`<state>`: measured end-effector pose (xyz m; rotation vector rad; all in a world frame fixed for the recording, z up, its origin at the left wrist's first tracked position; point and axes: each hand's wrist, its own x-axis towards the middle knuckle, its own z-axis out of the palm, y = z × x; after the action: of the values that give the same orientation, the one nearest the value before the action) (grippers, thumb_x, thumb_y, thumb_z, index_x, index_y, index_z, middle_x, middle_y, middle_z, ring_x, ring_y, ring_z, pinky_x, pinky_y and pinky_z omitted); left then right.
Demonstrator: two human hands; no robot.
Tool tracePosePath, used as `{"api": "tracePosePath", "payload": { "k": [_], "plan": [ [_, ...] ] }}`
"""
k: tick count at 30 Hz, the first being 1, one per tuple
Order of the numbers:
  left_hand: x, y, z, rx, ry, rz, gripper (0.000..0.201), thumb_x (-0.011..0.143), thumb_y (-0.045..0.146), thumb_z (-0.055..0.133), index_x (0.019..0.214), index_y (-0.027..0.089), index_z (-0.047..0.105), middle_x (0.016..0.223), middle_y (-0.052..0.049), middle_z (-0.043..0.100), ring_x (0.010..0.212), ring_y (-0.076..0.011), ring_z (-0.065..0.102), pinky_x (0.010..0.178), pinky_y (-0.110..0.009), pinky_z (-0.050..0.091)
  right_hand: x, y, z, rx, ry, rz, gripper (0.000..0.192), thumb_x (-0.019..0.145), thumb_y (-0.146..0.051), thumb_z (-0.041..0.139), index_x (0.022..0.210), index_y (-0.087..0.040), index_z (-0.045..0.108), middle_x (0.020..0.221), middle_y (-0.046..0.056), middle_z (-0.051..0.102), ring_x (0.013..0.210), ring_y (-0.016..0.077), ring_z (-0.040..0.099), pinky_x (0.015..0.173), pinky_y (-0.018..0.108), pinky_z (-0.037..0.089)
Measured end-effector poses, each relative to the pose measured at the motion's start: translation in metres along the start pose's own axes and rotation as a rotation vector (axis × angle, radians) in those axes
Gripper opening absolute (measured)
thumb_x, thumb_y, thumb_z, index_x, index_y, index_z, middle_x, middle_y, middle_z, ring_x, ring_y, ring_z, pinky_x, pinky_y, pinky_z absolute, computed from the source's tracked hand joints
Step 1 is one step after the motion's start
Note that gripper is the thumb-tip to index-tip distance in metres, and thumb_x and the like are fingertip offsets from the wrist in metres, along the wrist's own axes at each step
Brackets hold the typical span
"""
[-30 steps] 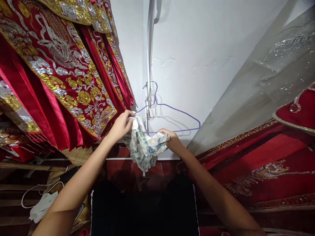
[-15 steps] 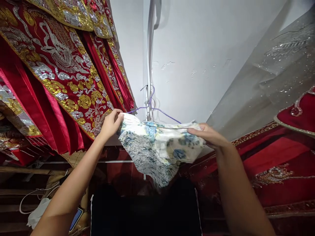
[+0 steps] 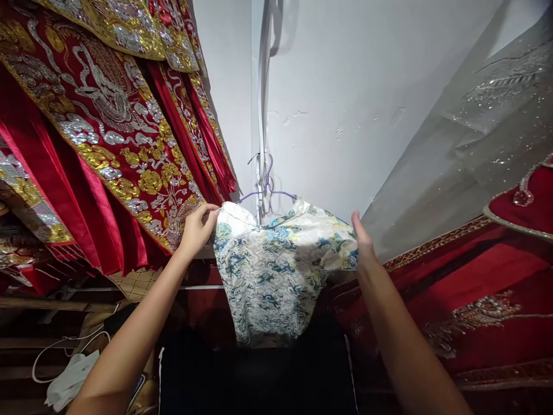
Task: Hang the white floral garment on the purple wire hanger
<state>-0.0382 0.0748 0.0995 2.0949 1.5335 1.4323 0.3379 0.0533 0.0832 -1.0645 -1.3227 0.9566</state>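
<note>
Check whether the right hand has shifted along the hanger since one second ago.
Yes. The right hand has moved rightward, away from the white wall strip, from near it out to the floral garment's right shoulder, beside the purple hanger.

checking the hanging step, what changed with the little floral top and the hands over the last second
The floral top went from bunched at the purple hanger's left end to spread across it, hanging open. The right hand slid rightward and has let go; it now rests open against the sleeve edge. The left hand still pinches the left shoulder. The red embroidered garments stayed put.
</note>
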Motion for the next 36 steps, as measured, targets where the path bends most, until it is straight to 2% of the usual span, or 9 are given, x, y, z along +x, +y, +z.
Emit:
{"api": "tracePosePath", "payload": {
  "k": [4,8,11,13,18,23,28,32,36],
  "plan": [
    [0.006,0.01,-0.001,0.07,0.102,0.068,0.026,0.096,0.035,0.047,0.105,0.019,0.065,0.109,-0.008,0.068,0.106,-0.0223,0.062,0.099,-0.038,0.047,-0.004,-0.028,-0.002,0.07,0.025,0.177,0.046,0.072,-0.056,0.076,0.1,-0.02,0.074,0.079,0.007,0.075,0.066,0.0282,0.072,0.055,0.036,0.058],
    [0.009,0.044,0.0,0.085,0.257,0.193,0.027,0.096,0.034,0.049,0.117,0.022,0.062,0.128,-0.01,0.058,0.126,-0.0239,0.051,0.111,-0.043,0.039,-0.017,-0.042,0.006,0.094,0.333,0.094,0.05,0.077,-0.057,0.072,0.112,-0.021,0.072,0.091,0.008,0.076,0.076,0.0282,0.073,0.061,0.035,0.059],
    [0.006,0.07,0.002,-0.111,0.137,0.183,0.034,0.099,0.037,0.044,0.128,0.022,0.055,0.13,-0.011,0.058,0.123,-0.0222,0.055,0.107,-0.041,0.044,-0.048,-0.04,0.017,0.044,0.439,0.033,0.051,0.083,-0.057,0.065,0.122,-0.025,0.067,0.108,0.009,0.074,0.091,0.03,0.073,0.069,0.038,0.061],
    [0.004,0.084,0.004,-0.315,-0.07,0.095,0.04,0.1,0.04,0.04,0.135,0.022,0.049,0.126,-0.012,0.062,0.112,-0.021,0.062,0.098,-0.039,0.051,-0.075,-0.042,0.031,-0.084,0.217,-0.079,0.049,0.083,-0.056,0.065,0.124,-0.031,0.066,0.115,0.007,0.072,0.096,0.0316,0.071,0.072,0.04,0.062],
    [-0.011,0.097,-0.004,-0.655,-0.651,-0.267,0.042,0.095,0.041,0.047,0.125,0.014,0.058,0.088,-0.01,0.072,0.071,-0.0185,0.068,0.068,-0.033,0.056,-0.114,-0.062,0.072,-0.314,-0.93,-0.246,0.076,0.073,-0.042,0.08,0.141,-0.051,0.047,0.137,-0.006,0.058,0.116,0.0286,0.063,0.101,0.043,0.054],
    [-0.029,0.094,-0.047,-0.296,-1.01,-0.314,0.037,0.095,0.049,0.045,0.107,0.019,0.065,0.058,0.001,0.059,0.041,-0.013,0.051,0.043,-0.025,0.04,-0.081,-0.037,0.065,-0.358,-0.607,-0.286,0.045,0.09,-0.034,0.061,0.135,-0.042,0.057,0.135,-0.001,0.059,0.125,0.0278,0.056,0.108,0.046,0.046],
    [0.0,0.099,-0.074,0.173,-0.558,0.124,0.037,0.093,0.048,0.051,0.072,0.02,0.065,0.062,0.0,0.059,0.055,-0.0142,0.052,0.057,-0.026,0.04,-0.036,-0.004,0.046,-0.378,-0.226,-0.182,0.044,0.088,-0.047,0.061,0.128,-0.028,0.061,0.127,0.008,0.062,0.116,0.0291,0.059,0.094,0.042,0.051],
    [0.046,0.093,-0.053,0.239,-0.169,0.217,0.032,0.09,0.045,0.058,0.075,0.017,0.064,0.065,0.0,0.062,0.061,-0.0148,0.053,0.061,-0.025,0.038,-0.017,-0.007,0.05,0.022,-0.213,0.038,0.035,0.089,-0.056,0.057,0.092,-0.021,0.064,0.077,0.001,0.066,0.066,0.019,0.064,0.058,0.029,0.051],
    [0.081,0.083,-0.024,0.245,0.043,0.223,0.027,0.087,0.041,0.063,0.076,0.016,0.063,0.069,-0.001,0.064,0.063,-0.0146,0.054,0.062,-0.026,0.037,0.008,-0.028,0.058,0.274,0.052,-0.004,0.039,0.081,-0.057,0.067,0.092,-0.02,0.062,0.079,0.003,0.069,0.072,0.0215,0.068,0.063,0.031,0.054]
  ]
}}
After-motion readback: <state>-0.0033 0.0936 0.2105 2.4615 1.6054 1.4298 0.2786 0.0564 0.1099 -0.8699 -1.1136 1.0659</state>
